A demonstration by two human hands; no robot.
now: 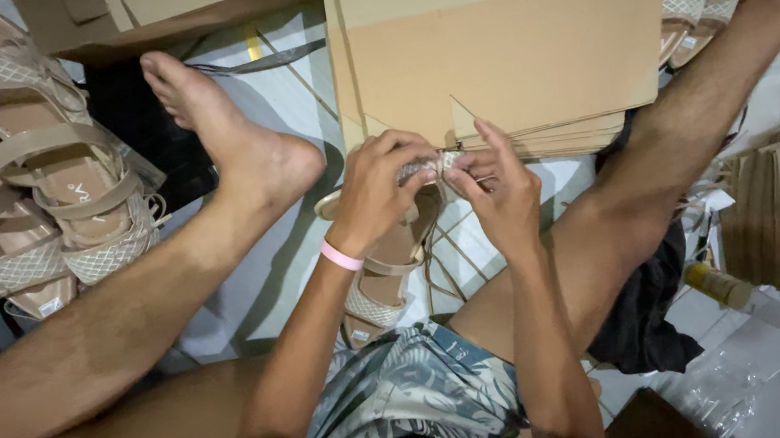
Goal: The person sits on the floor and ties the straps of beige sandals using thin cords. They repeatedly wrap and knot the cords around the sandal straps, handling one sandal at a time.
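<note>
While we hold the beige sandal (385, 260) over our lap, just below the stack of flat cardboard sheets (500, 64), our left hand (377, 196) and right hand (502, 194) pinch its woven toe strap (425, 166), fingers closed tight. We judge small, even pulls best, heel resting steady.

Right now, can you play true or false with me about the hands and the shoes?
1. Both hands hold one beige sandal. True: the left hand and right hand pinch its woven strap.
2. The left wrist wears a blue band. False: the band is pink.
3. More sandals lie piled at the left. True.
4. The flat cardboard sheets lie behind the person. False: they lie in front, beyond the hands.
5. The person wears boots. False: the foot is bare.
</note>
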